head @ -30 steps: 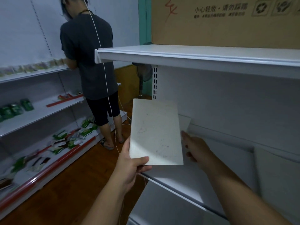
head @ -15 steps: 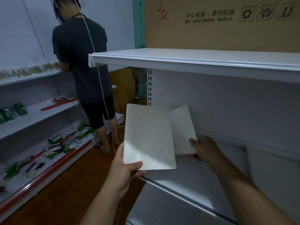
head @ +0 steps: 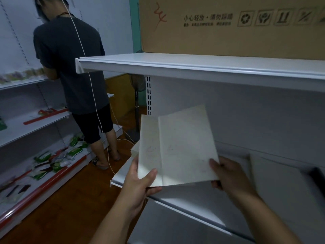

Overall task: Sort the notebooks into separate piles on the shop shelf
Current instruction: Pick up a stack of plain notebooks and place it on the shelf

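While both hands are occupied, the sorting looks to be in its early or middle stretch rather than near its end. The left hand [head: 139,187] pinches the lower corner of a pale cream, scuffed, thin rectangular notebook [head: 149,152], thumb on its face and fingers behind. The right hand [head: 226,175] grips the lower right edge of a second pale cream notebook of the same kind [head: 186,147], which is tilted and overlaps the front of the first. Both are held in the air above the front of the white metal shop shelf [head: 184,199], not resting on it.

Just behind the left hand, a small stack of cream notebooks [head: 134,148] shows at the shelf's left end; I judge it to be one pile already begun, though how many it holds cannot be told. Further right on the same shelf lie flat pale grey-white sheets or covers [head: 274,173], perhaps another pile or unsorted stock; they are too dim to tell. A dark object at the far right edge is unclear.

What seems left: setting the two held notebooks on their proper piles, then handling whatever remains to the right.

Above sits a large brown cardboard box [head: 228,27] on the upper white shelf [head: 175,66]. A person in a dark T-shirt [head: 70,59] stands at other shelving to the left.
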Demonstrator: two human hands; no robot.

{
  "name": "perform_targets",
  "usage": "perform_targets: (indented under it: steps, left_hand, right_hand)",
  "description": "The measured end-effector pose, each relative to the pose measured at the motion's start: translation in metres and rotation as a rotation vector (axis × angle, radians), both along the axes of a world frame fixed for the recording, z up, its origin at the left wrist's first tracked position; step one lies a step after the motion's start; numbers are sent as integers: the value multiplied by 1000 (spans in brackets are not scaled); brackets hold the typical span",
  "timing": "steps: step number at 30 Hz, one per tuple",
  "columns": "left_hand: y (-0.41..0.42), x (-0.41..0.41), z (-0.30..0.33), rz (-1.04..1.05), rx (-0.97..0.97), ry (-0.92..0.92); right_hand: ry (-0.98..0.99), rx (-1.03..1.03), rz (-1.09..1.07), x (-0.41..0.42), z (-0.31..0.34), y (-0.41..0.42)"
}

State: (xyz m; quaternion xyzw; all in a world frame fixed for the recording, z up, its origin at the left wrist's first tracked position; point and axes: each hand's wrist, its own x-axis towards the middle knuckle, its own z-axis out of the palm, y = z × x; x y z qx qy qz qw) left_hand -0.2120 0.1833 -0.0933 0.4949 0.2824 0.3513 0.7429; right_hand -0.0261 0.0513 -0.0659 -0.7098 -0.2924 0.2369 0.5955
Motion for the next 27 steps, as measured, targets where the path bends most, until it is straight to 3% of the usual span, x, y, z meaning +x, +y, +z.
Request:
perform_targets:
  steps: [6, 9, 12, 15, 21, 24, 27]
  left_hand:
    - [2, -4, -5, -4, -66, 5]
    - [12, -16, -5, 28, -70, 0]
    - [20, -28, -5, 54, -59, 10]
    - [26, -39, -6, 64, -70, 7]
    - [36, -52, -10, 75, -95, 2]
    - [39, -53, -9, 87, -92, -1]
    - [38, -50, -8, 103, -84, -4]
  right_hand:
    - [-264, -239, 85, -34, -11, 24]
    - [-344, -248, 71, -34, -12, 37]
    - [-299, -228, -27, -16, -16, 65]
    - [-281, -404, 55, -11, -18, 94]
    - [-191, -547, 152, -12, -16, 109]
    - [-122, -518, 98, -4, -10, 100]
    - [-7, -315, 45, 11, -2, 78]
